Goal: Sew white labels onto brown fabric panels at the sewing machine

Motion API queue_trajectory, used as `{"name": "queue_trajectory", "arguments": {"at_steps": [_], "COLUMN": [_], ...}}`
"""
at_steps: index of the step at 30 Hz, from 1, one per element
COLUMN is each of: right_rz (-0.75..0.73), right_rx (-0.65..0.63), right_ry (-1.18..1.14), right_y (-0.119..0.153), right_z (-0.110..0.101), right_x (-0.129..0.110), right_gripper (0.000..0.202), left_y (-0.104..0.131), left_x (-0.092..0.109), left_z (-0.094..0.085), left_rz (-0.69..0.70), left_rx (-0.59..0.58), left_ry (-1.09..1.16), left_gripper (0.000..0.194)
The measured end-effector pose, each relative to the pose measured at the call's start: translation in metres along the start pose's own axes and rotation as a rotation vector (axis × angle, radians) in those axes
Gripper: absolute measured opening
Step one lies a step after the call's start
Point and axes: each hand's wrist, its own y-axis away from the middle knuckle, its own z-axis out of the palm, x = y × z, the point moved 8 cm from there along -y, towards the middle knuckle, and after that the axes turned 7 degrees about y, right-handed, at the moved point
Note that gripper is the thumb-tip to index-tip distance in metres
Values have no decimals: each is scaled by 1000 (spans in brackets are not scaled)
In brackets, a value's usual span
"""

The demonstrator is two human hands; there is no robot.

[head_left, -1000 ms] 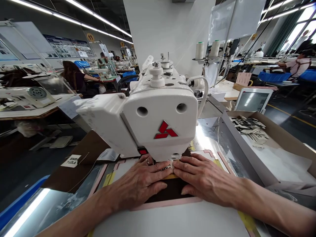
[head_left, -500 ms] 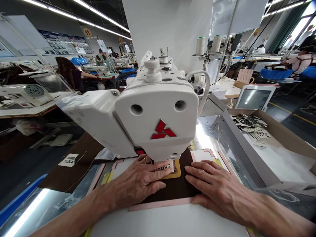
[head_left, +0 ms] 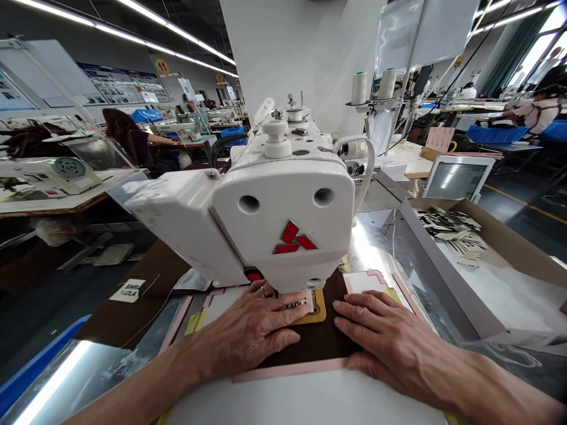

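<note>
A white sewing machine [head_left: 283,218] with a red emblem fills the middle, its needle area hidden behind the head and my fingers. Beneath it lies dark brown fabric [head_left: 310,348]. On the fabric, a white label [head_left: 309,301] with black lettering sits inside a yellow frame [head_left: 319,306]. My left hand [head_left: 252,330] lies flat, fingers stretched over part of the label and frame. To the right of the frame, my right hand [head_left: 385,336] rests with extended fingers on the fabric's right side. Another lettered label [head_left: 128,290] is on the brown fabric at the left.
A cardboard box [head_left: 491,295] with a pile of labels [head_left: 452,227] stands at the right. Behind it is a tablet-like screen [head_left: 458,177]. Thread cones [head_left: 359,88] stand at the back. A blue bin [head_left: 39,360] edges the lower left. A co-worker [head_left: 128,136] sits at the far left.
The view has shifted slightly, so the machine and surroundings sit a little differently. Both hands keep nearly the same place on the fabric.
</note>
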Motion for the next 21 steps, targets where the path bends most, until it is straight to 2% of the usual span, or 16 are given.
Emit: {"name": "queue_trajectory", "arguments": {"at_steps": [8,21], "right_rz": [12,24], "right_rx": [-2,-40], "right_ry": [-14,-37], "right_y": [0,1], "right_z": [-1,0], "right_x": [1,0], "right_gripper": [47,46], "left_y": [-1,4], "left_x": [3,-1], "left_z": [-4,4], "left_rz": [0,-17], "left_rx": [8,-36], "left_ry": [19,-16], "left_gripper": [48,52]}}
